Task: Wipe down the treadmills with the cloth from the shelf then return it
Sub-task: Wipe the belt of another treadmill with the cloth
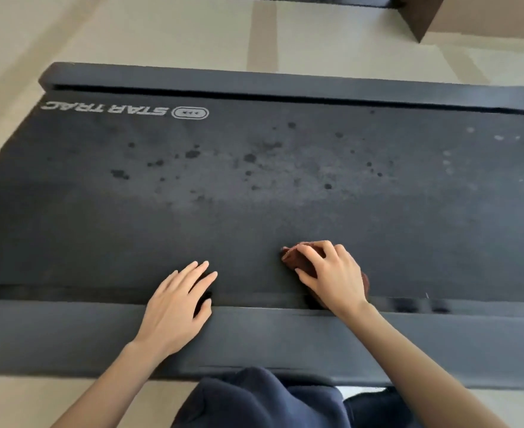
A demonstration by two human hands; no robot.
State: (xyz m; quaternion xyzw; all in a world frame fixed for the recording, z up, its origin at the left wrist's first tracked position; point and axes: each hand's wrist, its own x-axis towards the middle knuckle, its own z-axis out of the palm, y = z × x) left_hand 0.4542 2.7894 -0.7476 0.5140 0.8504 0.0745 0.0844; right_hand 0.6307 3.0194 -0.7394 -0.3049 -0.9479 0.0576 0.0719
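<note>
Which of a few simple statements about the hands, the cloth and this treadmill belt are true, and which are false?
1. The right hand presses a crumpled reddish-brown cloth on the dark treadmill belt. True.
2. The left hand holds a second cloth. False: it lies flat and empty across the belt's near edge and the grey side rail.
3. Dark spots mark the middle of the belt. True.
4. The white STAR TRAC logo lies directly under the right hand. False: it sits at the belt's far left corner.
</note>
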